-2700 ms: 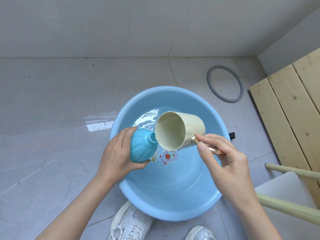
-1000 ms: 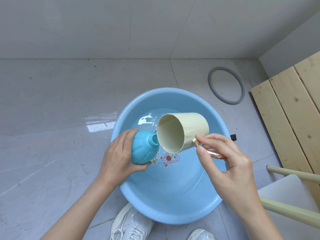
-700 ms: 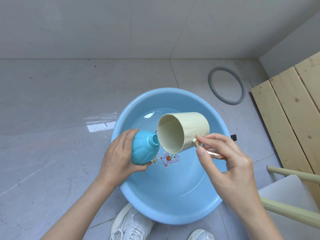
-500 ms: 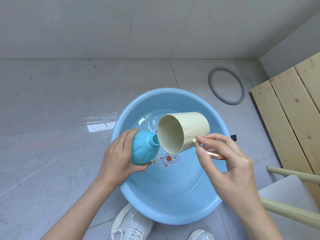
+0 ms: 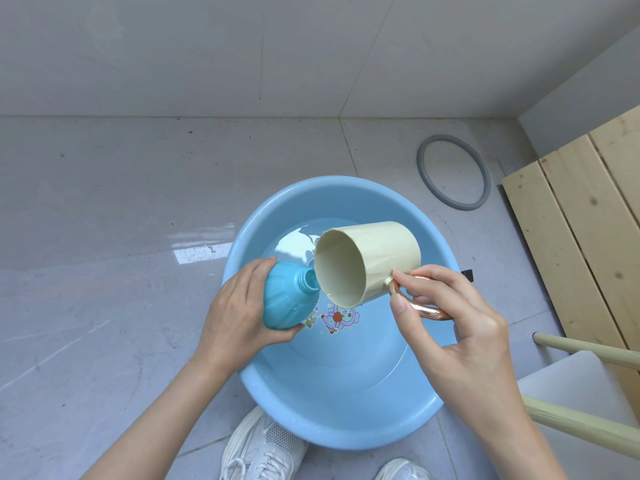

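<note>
Our left hand (image 5: 239,317) grips teal bottle (image 5: 289,299); right hand (image 5: 460,327) pinches handle of cream mug (image 5: 381,247), tipped to bottle mouth over blue basin (image 5: 346,434). We judge pouring nearly finished.

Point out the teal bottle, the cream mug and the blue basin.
teal bottle (image 5: 285,303), head view, on its rounded body below the neck.
cream mug (image 5: 389,245), head view, on its outer side wall.
blue basin (image 5: 332,199), head view, on its far inner wall.
</note>
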A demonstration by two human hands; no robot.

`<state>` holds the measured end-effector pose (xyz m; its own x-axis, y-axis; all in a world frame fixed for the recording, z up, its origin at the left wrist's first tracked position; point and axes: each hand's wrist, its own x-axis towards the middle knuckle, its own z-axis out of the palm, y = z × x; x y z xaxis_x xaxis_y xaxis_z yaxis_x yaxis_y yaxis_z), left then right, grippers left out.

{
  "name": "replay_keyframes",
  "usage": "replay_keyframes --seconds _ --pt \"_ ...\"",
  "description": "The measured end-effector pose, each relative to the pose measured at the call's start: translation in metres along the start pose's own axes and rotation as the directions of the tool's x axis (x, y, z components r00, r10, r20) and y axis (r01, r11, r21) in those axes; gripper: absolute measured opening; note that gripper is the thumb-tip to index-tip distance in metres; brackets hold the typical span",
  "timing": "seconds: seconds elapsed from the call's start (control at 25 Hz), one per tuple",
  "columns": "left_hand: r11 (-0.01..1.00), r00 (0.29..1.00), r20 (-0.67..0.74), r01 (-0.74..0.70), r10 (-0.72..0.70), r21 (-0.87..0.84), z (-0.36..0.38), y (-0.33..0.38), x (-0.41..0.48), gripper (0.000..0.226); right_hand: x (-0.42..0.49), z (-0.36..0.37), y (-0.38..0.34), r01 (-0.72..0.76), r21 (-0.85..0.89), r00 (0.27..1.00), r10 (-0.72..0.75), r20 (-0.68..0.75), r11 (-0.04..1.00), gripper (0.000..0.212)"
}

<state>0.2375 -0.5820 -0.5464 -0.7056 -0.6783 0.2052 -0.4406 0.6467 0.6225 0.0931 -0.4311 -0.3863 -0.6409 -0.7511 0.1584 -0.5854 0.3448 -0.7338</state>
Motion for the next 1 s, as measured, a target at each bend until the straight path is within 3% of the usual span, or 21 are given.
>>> replay_keyframes --seconds 1.0 --pt "1.000 1.000 -0.005 -0.006 0.006 -0.006 0.0007 -0.0014 -0.0007 0.095 0.0017 -0.0003 -0.0034 0.072 -0.112 0.997 -0.073 0.000 0.991 0.029"
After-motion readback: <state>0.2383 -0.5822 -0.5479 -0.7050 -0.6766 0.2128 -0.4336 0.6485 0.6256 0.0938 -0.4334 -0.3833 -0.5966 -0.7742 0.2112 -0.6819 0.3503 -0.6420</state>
